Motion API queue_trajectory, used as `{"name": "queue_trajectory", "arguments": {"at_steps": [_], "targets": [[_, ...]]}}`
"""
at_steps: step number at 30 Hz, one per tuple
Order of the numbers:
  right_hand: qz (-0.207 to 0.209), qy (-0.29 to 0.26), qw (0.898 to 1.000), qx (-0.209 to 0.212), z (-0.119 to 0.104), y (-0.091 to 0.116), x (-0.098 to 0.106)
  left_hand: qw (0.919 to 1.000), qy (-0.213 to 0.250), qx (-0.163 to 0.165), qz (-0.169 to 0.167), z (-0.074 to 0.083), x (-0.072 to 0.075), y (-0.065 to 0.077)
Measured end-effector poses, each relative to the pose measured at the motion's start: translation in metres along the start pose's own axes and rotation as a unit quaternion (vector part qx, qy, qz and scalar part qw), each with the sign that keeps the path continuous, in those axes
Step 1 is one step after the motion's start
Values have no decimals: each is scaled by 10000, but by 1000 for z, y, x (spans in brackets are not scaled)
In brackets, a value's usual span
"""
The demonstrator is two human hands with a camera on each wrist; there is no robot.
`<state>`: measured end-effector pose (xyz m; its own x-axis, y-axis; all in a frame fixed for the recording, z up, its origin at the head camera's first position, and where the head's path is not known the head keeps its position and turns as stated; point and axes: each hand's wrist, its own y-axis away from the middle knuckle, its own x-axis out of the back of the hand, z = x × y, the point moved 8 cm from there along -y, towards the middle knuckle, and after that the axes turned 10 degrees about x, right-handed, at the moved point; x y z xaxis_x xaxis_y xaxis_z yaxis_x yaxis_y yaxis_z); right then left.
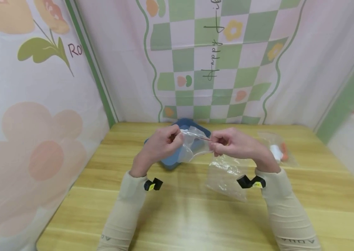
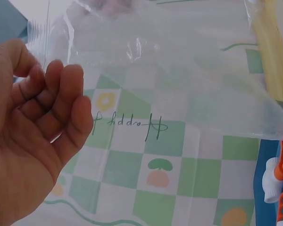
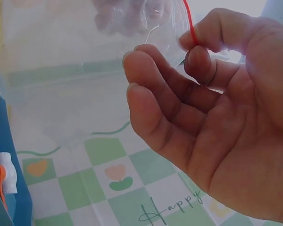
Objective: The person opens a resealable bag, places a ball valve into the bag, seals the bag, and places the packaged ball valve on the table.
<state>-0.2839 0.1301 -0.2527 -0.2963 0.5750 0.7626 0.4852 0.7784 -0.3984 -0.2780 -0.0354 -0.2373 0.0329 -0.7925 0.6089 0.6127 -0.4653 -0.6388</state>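
Head view: bag (image 1: pixel 192 150) held off the table (image 1: pixel 177 216), above or slightly nearer than the tray (image 1: pixel 169 164); exact height hard to tell. Stretched between left hand (image 1: pixel 164 141) and right hand (image 1: pixel 231 143). Left: thumb and forefinger closed together on one end of the bag's edge, other fingers curled. Right: thumb and forefinger pinched tight on red strip (image 3: pixel 191 23) at the opposite end, remaining fingers loosely bent. Flat second bag (image 1: pixel 227 177) lying right of the tray and nearer. Third bag (image 1: pixel 269 140) farther right of the tray, white and orange pieces (image 1: pixel 276 153) inside. Similar pieces (image 3: pixel 9 173) in the tray, judging by both wrist views.

Handling, by judgement: very light, limp, slick; likely to crease and slip, perhaps to tear if jerked. Best hold: strip edge at each end, thumb against forefinger, not loose film.
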Motion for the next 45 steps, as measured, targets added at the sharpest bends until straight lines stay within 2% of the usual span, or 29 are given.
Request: {"name": "queue_trajectory", "arguments": {"at_steps": [6, 12, 18, 22, 28, 31, 34, 40, 45], "targets": [[-38, -70, 10000, -22, 1, -1, 0, 9995, -50, -321, 7, 2, 4, 1], [-33, -51, 10000, -73, 4, 0, 1, 9997, 19, -226, -13, 2, 7, 0], [-37, -117, 9999, 64, 1, -2, 1, 9999, 71, -53, -123, 3, 10, 1], [13, -232, 9997, 61, 1, -2, 3, 9997, 114, -143, -184, 5, 9, 2], [119, -169, 9993, -315, 2, 0, 5, 9991, 118, -393, 103, 7, 7, 1], [168, -110, 9982, -559, -1, -1, 6, 9987, 110, -395, 295, 8, 7, 0], [198, -61, 9980, -596, -9, -2, 6, 9986, 108, -318, 418, 7, 6, -1], [193, -54, 9991, -371, -11, -2, 5, 9983, 177, -102, 549, 3, 5, -2], [-20, -178, 9997, 184, -12, -3, -2, 9972, 361, 92, 645, 1, 6, -2]]}}
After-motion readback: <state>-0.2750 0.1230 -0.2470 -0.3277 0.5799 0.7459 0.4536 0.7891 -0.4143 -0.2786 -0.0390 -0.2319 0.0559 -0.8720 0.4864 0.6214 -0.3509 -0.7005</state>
